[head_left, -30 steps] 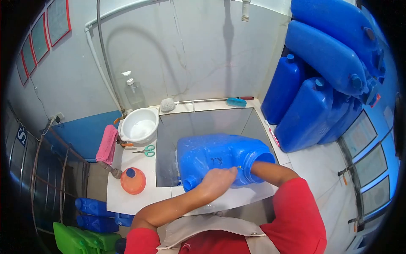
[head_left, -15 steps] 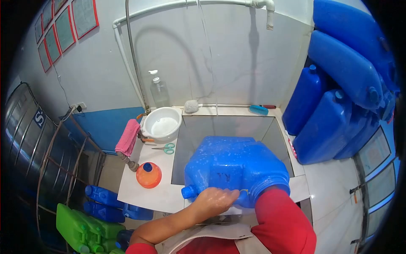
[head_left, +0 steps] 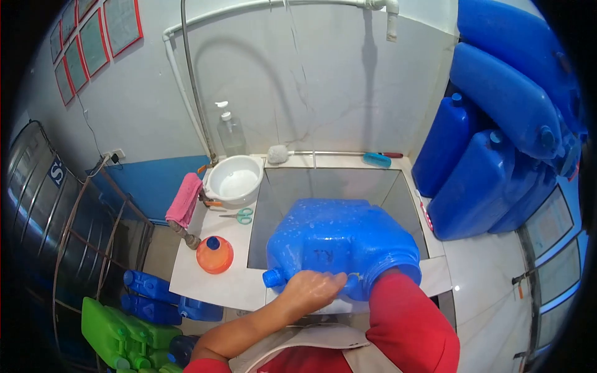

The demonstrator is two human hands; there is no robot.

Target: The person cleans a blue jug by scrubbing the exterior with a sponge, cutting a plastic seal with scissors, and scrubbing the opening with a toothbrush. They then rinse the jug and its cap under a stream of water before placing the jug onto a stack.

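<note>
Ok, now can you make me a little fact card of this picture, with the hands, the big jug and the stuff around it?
Left hand: closed against the big blue plastic jug, seemingly on its handle
Right hand: hidden; the red-sleeved arm goes into the jug's wide round mouth
Jug position: tipped on its side over the grey rectangular sink
Left of sink: white round plastic basin, teal-handled scissors, orange rounded bottle with dark blue cap
Right of sink: piled blue plastic jugs
</note>
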